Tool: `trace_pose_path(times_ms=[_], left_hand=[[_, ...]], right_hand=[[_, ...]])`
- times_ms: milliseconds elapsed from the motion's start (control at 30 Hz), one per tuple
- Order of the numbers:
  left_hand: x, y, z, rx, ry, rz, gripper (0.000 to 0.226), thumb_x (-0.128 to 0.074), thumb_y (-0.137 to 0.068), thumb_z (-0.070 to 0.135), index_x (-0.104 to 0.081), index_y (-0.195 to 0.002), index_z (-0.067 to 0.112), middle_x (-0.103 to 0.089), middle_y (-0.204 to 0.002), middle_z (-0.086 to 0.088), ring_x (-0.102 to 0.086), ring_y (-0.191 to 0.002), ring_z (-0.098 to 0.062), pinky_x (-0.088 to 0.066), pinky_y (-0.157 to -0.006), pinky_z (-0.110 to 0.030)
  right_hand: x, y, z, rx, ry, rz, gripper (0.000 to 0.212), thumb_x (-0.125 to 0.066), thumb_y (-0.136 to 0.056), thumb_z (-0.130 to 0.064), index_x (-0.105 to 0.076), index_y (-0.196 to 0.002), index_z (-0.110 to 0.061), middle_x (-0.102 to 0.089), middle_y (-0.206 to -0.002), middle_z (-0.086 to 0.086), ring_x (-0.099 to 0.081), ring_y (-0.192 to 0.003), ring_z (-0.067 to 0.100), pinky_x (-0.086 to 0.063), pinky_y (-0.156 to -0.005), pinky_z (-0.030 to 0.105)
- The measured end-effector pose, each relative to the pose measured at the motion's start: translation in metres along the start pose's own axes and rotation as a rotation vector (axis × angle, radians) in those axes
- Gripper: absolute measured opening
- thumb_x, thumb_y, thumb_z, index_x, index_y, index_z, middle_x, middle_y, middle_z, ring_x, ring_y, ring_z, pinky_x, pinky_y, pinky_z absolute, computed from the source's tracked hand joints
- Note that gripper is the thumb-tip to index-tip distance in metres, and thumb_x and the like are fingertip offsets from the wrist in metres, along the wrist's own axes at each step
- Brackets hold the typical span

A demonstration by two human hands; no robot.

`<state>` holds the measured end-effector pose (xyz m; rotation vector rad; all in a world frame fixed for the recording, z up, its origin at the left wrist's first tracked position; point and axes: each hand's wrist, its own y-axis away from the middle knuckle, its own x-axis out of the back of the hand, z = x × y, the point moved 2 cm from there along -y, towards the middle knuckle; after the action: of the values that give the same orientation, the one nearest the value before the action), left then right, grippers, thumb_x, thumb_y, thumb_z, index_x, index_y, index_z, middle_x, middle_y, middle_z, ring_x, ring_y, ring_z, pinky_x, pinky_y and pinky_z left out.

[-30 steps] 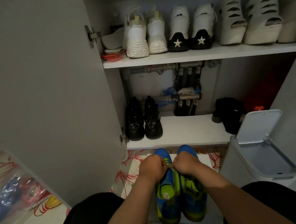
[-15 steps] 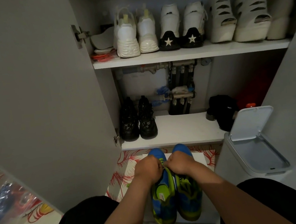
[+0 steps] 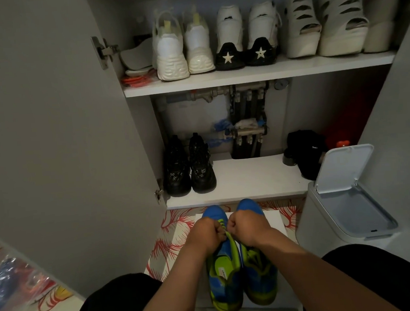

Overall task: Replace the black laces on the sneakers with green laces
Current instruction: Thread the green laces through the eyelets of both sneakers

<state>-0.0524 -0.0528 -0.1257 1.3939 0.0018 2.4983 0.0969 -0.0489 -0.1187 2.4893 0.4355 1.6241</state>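
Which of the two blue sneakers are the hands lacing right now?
The left sneaker: both hands pinch a green lace over it. The right sneaker lies untouched beside it.

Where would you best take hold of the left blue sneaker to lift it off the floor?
By the heel collar of the left blue sneaker, coming from above on the near side: its opening faces up, and both hands crowd the laces further forward.
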Motion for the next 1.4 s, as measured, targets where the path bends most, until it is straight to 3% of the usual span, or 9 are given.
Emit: trace_pose_path(times_ms=[200, 367, 600, 800, 867, 967, 1033, 1200, 1400], left_hand=[[0.011, 0.0, -0.002, 0.002, -0.029, -0.005, 0.015, -0.067, -0.081, 0.013, -0.058, -0.09, 0.022, -0.061, -0.104, -0.005, -0.06, -0.095, -0.022, -0.05, -0.084, -0.033], [0.009, -0.001, 0.002, -0.072, -0.054, 0.005, 0.03, -0.051, -0.094, 0.013, -0.069, -0.116, 0.025, -0.064, -0.117, -0.004, -0.059, -0.107, -0.023, -0.048, -0.09, -0.031], [0.008, -0.004, 0.018, -0.06, 0.064, -0.003, 0.023, -0.056, -0.095, 0.029, -0.071, -0.083, 0.017, -0.067, -0.082, 0.001, -0.061, -0.08, -0.015, -0.044, -0.067, -0.028], [0.012, -0.01, 0.024, -0.025, 0.194, 0.1, 0.022, -0.061, -0.091, 0.028, -0.069, -0.074, 0.017, -0.067, -0.071, 0.004, -0.062, -0.071, -0.011, -0.049, -0.07, -0.03], [0.022, -0.011, 0.035, -0.059, 0.355, 0.193, 0.019, -0.065, -0.091, 0.026, -0.071, -0.075, 0.019, -0.069, -0.072, 0.004, -0.059, -0.066, -0.003, -0.048, -0.069, -0.025], [0.037, -0.013, 0.047, -0.13, 0.499, 0.276, 0.011, -0.068, -0.091, 0.024, -0.077, -0.086, 0.019, -0.069, -0.073, 0.014, -0.059, -0.068, 0.007, -0.045, -0.067, -0.012], [0.042, -0.012, 0.049, -0.153, 0.537, 0.266, 0.009, -0.069, -0.09, 0.022, -0.077, -0.089, 0.017, -0.067, -0.069, 0.019, -0.058, -0.066, 0.011, -0.043, -0.066, -0.009], [0.037, -0.01, 0.04, -0.108, 0.534, 0.116, 0.012, -0.066, -0.093, 0.016, -0.075, -0.1, 0.017, -0.072, -0.084, 0.012, -0.062, -0.073, 0.007, -0.047, -0.071, -0.012], [0.023, -0.008, 0.017, -0.024, 0.252, -0.122, 0.021, -0.06, -0.095, 0.018, -0.075, -0.11, 0.022, -0.074, -0.103, 0.005, -0.067, -0.096, -0.009, -0.052, -0.09, -0.028]], right_hand=[[0.013, -0.001, 0.003, -0.053, 0.008, 0.114, 0.016, -0.059, -0.088, -0.015, -0.073, -0.089, -0.021, -0.07, -0.094, 0.002, -0.067, -0.092, 0.025, -0.046, -0.069, 0.026], [0.028, 0.002, 0.009, 0.023, -0.09, 0.167, 0.015, -0.054, -0.092, -0.02, -0.058, -0.08, -0.028, -0.069, -0.094, -0.002, -0.063, -0.089, 0.023, -0.044, -0.07, 0.027], [0.042, 0.005, 0.013, 0.059, -0.408, 0.447, 0.019, -0.051, -0.095, -0.018, -0.057, -0.08, -0.027, -0.062, -0.088, -0.006, -0.059, -0.081, 0.016, -0.051, -0.073, 0.036], [0.03, 0.003, 0.018, -0.012, -0.499, 0.269, 0.015, -0.051, -0.097, -0.016, -0.062, -0.105, -0.023, -0.065, -0.1, -0.002, -0.063, -0.094, 0.02, -0.051, -0.083, 0.03], [0.026, 0.001, 0.02, -0.028, -0.489, 0.146, 0.026, -0.053, -0.094, -0.01, -0.065, -0.117, -0.014, -0.066, -0.098, 0.002, -0.064, -0.087, 0.019, -0.048, -0.075, 0.024], [0.025, 0.005, 0.013, 0.05, -0.456, 0.034, 0.012, -0.06, -0.092, -0.014, -0.071, -0.091, -0.009, -0.058, -0.069, -0.003, -0.052, -0.052, 0.003, -0.043, -0.06, 0.025], [0.024, 0.006, 0.01, 0.072, -0.458, 0.025, 0.022, -0.063, -0.092, -0.018, -0.065, -0.071, -0.011, -0.058, -0.058, -0.001, -0.051, -0.041, 0.002, -0.043, -0.058, 0.027], [0.022, 0.006, 0.008, 0.057, -0.439, 0.043, 0.039, -0.064, -0.095, -0.028, -0.062, -0.057, -0.021, -0.059, -0.048, -0.005, -0.053, -0.04, 0.002, -0.046, -0.056, 0.026], [0.044, 0.002, 0.004, 0.024, -0.687, 0.367, 0.036, -0.067, -0.093, -0.026, -0.062, -0.059, -0.019, -0.054, -0.043, -0.008, -0.05, -0.048, 0.008, -0.041, -0.058, 0.027]])
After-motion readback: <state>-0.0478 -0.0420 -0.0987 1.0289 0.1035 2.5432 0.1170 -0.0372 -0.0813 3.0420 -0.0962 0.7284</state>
